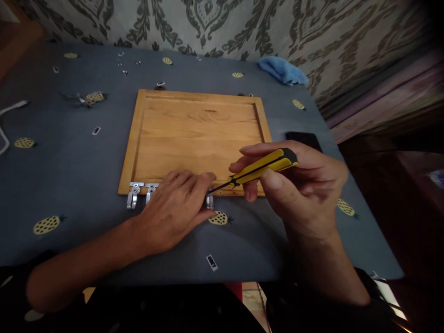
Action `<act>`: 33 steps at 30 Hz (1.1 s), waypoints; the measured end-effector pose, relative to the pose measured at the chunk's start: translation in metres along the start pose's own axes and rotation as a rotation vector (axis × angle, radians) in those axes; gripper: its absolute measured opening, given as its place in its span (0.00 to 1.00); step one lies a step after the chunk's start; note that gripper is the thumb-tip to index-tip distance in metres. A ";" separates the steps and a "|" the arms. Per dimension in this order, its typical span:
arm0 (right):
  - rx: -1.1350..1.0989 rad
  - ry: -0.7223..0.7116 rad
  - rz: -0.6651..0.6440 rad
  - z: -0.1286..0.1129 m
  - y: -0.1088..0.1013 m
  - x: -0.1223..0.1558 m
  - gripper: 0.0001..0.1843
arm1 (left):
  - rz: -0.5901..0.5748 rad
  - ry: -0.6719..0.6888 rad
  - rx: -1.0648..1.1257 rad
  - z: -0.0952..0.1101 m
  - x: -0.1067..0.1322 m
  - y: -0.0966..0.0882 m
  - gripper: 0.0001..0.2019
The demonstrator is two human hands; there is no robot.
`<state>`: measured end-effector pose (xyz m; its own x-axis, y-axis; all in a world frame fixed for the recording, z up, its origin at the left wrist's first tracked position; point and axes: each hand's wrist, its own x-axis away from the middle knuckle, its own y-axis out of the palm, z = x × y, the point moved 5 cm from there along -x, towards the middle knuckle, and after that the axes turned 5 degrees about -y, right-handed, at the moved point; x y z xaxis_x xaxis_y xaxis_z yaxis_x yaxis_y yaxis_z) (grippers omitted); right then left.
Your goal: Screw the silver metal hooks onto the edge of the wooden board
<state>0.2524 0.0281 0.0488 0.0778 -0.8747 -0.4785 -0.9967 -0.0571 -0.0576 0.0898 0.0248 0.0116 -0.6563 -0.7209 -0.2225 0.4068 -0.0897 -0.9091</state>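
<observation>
A wooden board with a raised frame lies on the table. Silver metal hooks line its near edge, and their middle part is hidden under my left hand. The fingers of that hand bend over the board's edge, while its thumb reaches below, beside the rightmost visible hook. My right hand grips a yellow and black screwdriver by the handle, between thumb and fingers. The screwdriver slants down to the left, its tip at the top of that hook; a screw there is too small to make out.
A blue tablecloth with pineapple prints covers the table. Several small metal pieces lie at the back left. A small clear packet and a white cable are at left. A black phone-like object and a blue cloth are at right.
</observation>
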 end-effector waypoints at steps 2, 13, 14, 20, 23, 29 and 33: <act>0.015 -0.024 0.020 -0.001 0.000 -0.001 0.10 | -0.004 0.001 0.006 0.000 0.000 0.000 0.26; 0.116 -0.059 0.092 -0.003 -0.004 -0.003 0.09 | 0.009 0.015 0.021 0.000 0.000 0.000 0.25; 0.104 -0.047 0.087 -0.002 -0.004 -0.003 0.09 | 0.009 0.018 0.017 0.000 0.000 0.000 0.25; 0.056 -0.062 0.064 -0.002 -0.001 -0.001 0.09 | 0.009 0.009 0.011 0.001 0.000 -0.001 0.24; 0.085 -0.040 0.124 0.002 -0.003 -0.002 0.06 | 0.001 -0.001 0.021 0.000 0.000 0.000 0.20; 0.095 -0.019 0.223 0.012 -0.006 -0.004 0.06 | -0.015 0.004 0.019 0.000 0.000 0.001 0.22; 0.083 -0.077 0.303 0.009 -0.010 -0.002 0.04 | -0.012 -0.009 0.017 -0.001 0.001 0.001 0.22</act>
<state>0.2621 0.0351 0.0425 -0.2173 -0.8065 -0.5498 -0.9698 0.2425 0.0275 0.0889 0.0249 0.0100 -0.6556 -0.7256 -0.2089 0.4102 -0.1101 -0.9053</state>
